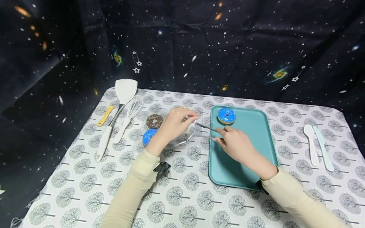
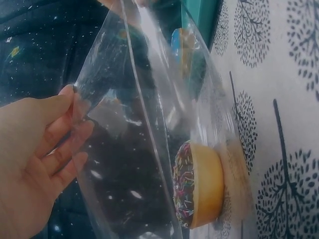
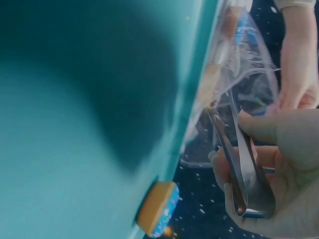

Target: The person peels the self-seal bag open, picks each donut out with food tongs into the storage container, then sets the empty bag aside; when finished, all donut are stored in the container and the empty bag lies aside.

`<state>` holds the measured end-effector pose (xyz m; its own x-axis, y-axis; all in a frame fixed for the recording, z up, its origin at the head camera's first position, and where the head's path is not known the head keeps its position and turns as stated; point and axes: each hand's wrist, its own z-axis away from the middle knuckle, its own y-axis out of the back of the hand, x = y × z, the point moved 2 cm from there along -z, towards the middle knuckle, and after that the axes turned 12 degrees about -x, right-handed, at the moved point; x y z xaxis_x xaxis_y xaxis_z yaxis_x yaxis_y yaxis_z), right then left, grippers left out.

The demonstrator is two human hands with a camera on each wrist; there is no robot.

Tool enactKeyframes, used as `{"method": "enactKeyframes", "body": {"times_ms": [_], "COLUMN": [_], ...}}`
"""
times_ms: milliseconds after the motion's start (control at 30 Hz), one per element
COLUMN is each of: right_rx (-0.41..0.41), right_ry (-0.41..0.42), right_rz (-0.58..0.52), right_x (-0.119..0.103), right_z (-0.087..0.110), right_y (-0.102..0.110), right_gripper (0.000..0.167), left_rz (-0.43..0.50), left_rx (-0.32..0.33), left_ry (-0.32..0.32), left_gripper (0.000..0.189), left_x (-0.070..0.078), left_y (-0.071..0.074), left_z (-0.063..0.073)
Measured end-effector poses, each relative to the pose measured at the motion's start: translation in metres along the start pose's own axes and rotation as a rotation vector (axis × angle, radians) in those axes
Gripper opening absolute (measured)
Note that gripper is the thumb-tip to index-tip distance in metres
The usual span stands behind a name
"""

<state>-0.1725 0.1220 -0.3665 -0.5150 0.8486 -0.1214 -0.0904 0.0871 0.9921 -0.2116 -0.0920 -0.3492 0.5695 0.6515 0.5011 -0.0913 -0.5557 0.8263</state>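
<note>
My left hand [image 1: 176, 124] pinches the edge of a clear plastic bag [image 2: 117, 164] between thumb and fingers, so its mouth stands apart on the right. My right hand [image 1: 237, 144] grips metal tongs [image 3: 249, 174], whose tips reach to the bag's mouth; whether they touch anything there I cannot tell. A doughnut with dark icing and coloured sprinkles [image 2: 207, 184] lies inside the bag. A brown doughnut [image 1: 154, 121] and a blue doughnut [image 1: 149, 136] show at the bag's left part. Another blue doughnut [image 1: 226, 116] sits in the upper left of the teal tray [image 1: 242, 177].
Left of the bag lie a white spatula [image 1: 125, 90], a white whisk [image 1: 128, 118] and a small yellow-handled tool [image 1: 105, 115]. Right of the tray are a white spoon [image 1: 311, 145] and a pale green knife [image 1: 323, 148]. A tree-patterned cloth [image 1: 176, 209] covers the table.
</note>
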Motion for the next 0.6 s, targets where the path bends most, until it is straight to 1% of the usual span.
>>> {"method": "enactKeyframes", "body": {"times_ms": [100, 200, 400, 600], "right_rx": [-0.025, -0.039, -0.021, -0.061], "right_ry": [-0.019, -0.031, -0.021, -0.035], "right_rz": [-0.025, -0.039, -0.051, -0.072], "right_x": [-0.002, -0.002, -0.003, -0.005], "right_z": [-0.01, -0.015, -0.021, -0.027], "right_y": [-0.003, -0.003, -0.002, -0.002], "right_gripper": [0.04, 0.04, 0.041, 0.044], "left_rz": [0.001, 0.004, 0.005, -0.001], "left_rx": [0.0, -0.001, -0.014, -0.018], "left_ry": [-0.001, 0.001, 0.006, 0.007], "left_gripper": [0.02, 0.02, 0.021, 0.02], "left_x": [0.0, 0.001, 0.002, 0.003], "left_y": [0.001, 0.001, 0.0, -0.001], "left_z": [0.001, 0.0, -0.001, -0.001]}}
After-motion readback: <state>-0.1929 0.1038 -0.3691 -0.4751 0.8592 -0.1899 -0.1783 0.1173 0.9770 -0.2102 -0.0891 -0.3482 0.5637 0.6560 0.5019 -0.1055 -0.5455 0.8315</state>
